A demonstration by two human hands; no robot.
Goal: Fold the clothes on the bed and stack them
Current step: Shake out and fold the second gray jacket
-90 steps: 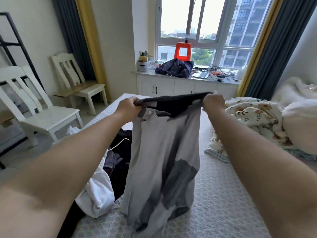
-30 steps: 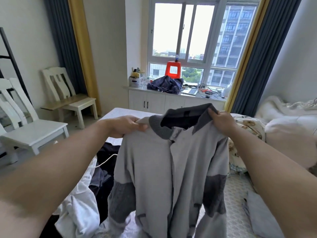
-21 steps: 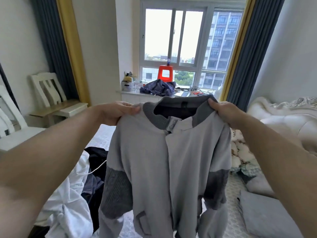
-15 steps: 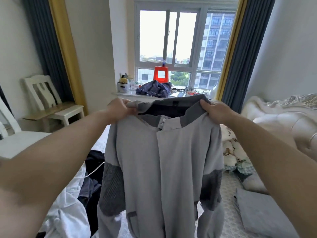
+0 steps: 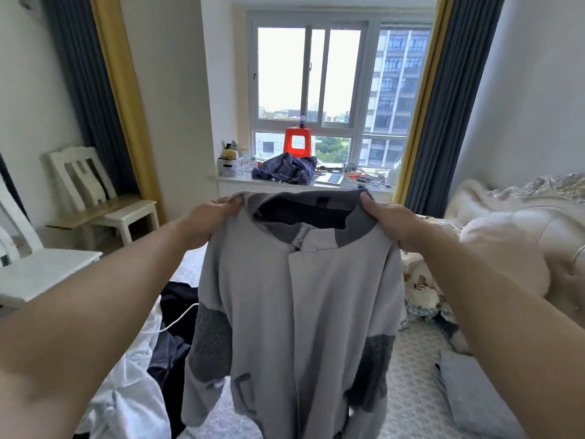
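Head view. Jacket (image 5: 304, 312) light grey, darker grey collar and sleeve patches, held up in the air above the bed (image 5: 411, 400), front facing the camera, closed down the middle. Left hand (image 5: 209, 223) pinching the left shoulder seam beside the collar, thumb on top, cloth gathered under the fingers. Right hand (image 5: 392, 223) gripping the opposite shoulder the same way, thumb pressed against the collar edge. Both grips level, roughly equal reach; neither hand clearly nearer.

Key relation: garment hangs straight below the two grips, long axis vertical, hem out of frame at the bottom edge. Sleeves drooping along both sides, not spread. Open quilted mattress lies below and to the right of the jacket; unfolded heap of white and dark clothes (image 5: 148, 359) lies below-left, with a white cable across it.

Judgement: next move likely a lowering onto the open patch on the right, shoulders away from the body. Risk: hem bunching on landing, or a sleeve catching the heap. No folded stack visible yet; task looks early.
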